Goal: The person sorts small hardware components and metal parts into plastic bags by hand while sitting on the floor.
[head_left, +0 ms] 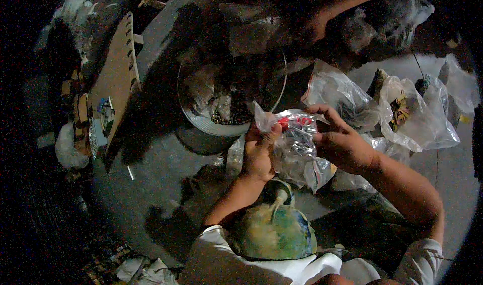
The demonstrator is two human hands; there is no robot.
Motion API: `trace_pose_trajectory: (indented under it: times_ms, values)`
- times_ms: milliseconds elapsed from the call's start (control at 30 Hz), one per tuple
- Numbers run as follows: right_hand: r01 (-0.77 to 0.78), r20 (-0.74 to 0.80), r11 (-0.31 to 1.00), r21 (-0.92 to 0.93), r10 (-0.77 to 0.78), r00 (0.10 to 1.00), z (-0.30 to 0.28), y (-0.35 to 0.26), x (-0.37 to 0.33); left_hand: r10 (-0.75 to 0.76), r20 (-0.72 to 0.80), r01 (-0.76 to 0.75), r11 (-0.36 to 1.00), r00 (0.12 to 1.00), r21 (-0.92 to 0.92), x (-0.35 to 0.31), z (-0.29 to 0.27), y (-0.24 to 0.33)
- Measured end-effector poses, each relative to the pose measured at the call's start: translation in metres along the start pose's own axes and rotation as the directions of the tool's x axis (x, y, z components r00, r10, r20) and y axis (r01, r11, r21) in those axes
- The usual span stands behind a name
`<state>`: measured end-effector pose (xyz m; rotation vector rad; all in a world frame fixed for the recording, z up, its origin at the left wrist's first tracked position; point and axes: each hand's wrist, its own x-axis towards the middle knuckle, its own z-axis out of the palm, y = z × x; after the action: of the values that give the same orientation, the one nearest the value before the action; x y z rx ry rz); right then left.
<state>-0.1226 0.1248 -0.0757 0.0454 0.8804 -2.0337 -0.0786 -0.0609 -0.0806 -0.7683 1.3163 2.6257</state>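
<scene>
A crumpled clear plastic bag [296, 147] with red print hangs between my two hands. My left hand [260, 152] is closed on its left side, the thumb pressed near the red print. At the bag's right edge, the curved fingers of my right hand [347, 143] grip the plastic; their tips are partly hidden by it. Beyond my left hand is a wide round tray [214, 128] with a pale rim, holding crumpled clear plastic and dark contents too dim to make out. Below the bag, a green and yellow cloth-like piece [274, 229] lies over my lap.
Several clear bags lie at the right, one bag [400, 111] with yellowish-brown pieces inside. Another person's arm [337, 11] reaches in from the top. A wooden board [118, 79] stands tilted at the left. A thin white stick [131, 172] lies on the grey floor.
</scene>
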Motion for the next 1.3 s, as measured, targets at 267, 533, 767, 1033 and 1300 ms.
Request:
trace_pose_trajectory:
  times_ms: [267, 533, 767, 1033, 1300]
  values:
    - [-0.030, -0.138, 0.999, 0.044, 0.035, 0.990, -0.036, 0.007, -0.014, -0.287, 0.766, 0.137, 0.957, 0.575, 0.256, -0.017, 0.011, 0.017]
    - [-0.165, 0.007, 0.984, -0.069, 0.166, 0.986, -0.085, 0.026, -0.030, 0.498, 0.150, -0.293, 0.222, 0.854, 0.930, 0.086, -0.143, 0.000]
    - [-0.150, -0.154, 0.989, -0.014, 0.146, 0.977, -0.088, 0.029, -0.044, 0.606, 0.038, 0.161, -0.271, 0.795, 0.949, 0.170, -0.233, 0.020]
    - [-0.177, -0.186, 0.978, 0.113, 0.195, 0.963, -0.082, 0.040, -0.033, 0.324, -0.209, 0.290, -0.223, 0.923, 0.931, 0.168, -0.206, 0.048]
    - [-0.190, -0.091, 0.982, -0.009, 0.189, 0.978, -0.086, 0.044, -0.023, 0.426, 0.296, -0.219, -0.222, 0.855, 0.950, 0.153, -0.157, -0.029]
